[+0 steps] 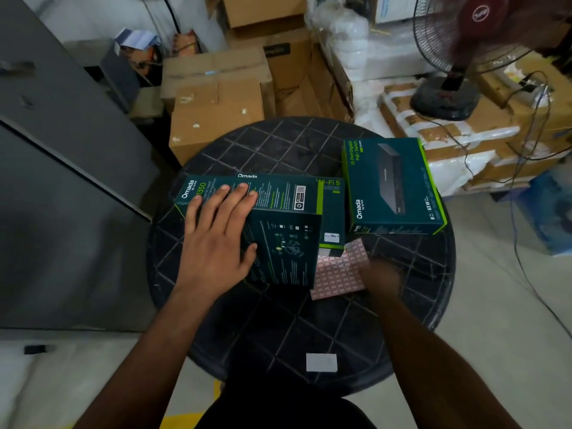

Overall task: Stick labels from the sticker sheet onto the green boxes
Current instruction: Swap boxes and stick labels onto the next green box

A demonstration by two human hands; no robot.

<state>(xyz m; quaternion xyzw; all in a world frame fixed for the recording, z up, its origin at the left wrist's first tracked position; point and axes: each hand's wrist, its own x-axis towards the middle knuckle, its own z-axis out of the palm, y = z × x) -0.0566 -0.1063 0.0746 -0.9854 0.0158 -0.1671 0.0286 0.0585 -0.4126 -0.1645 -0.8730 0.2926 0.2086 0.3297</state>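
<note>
Three dark green boxes lie on a round black table (278, 329). My left hand (216, 236) rests flat, fingers spread, on the nearest green box (284, 230), which is tilted and overlaps a second green box (332, 212). A third green box (393, 187) lies flat at the right. The pink sticker sheet (337, 274) lies beside the nearest box, partly under it. My right hand (380, 275) is blurred at the sheet's right edge; its fingers touch the sheet, but I cannot tell whether they pinch it.
A small white label (321, 362) lies near the table's front edge. Cardboard cartons (216, 113) are stacked behind the table. A standing fan (448, 88) and loose cables (520, 243) are at the right. A grey cabinet (62, 181) stands at the left.
</note>
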